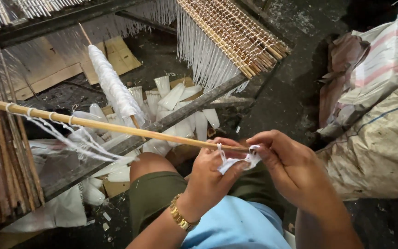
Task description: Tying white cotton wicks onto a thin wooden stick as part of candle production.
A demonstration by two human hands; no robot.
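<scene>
A long thin bamboo stick (111, 126) runs from the left edge to the middle of the head view. My left hand (210, 177), with a gold watch on its wrist, grips the stick's right end. My right hand (291, 168) pinches white string (236, 160) that wraps around that end of the stick. Loops of the same white string (47, 115) are tied round the stick farther left, with loose strands hanging down. A spindle wound with white thread (112, 87) leans upright behind the stick.
A woven mat of bamboo slats (236, 39) with a white string fringe hangs on a dark wooden frame (180, 113) ahead. Several white thread bobbins (176, 99) lie on the floor. Bamboo sticks (1, 175) stack at left, plastic sacks (378, 133) at right.
</scene>
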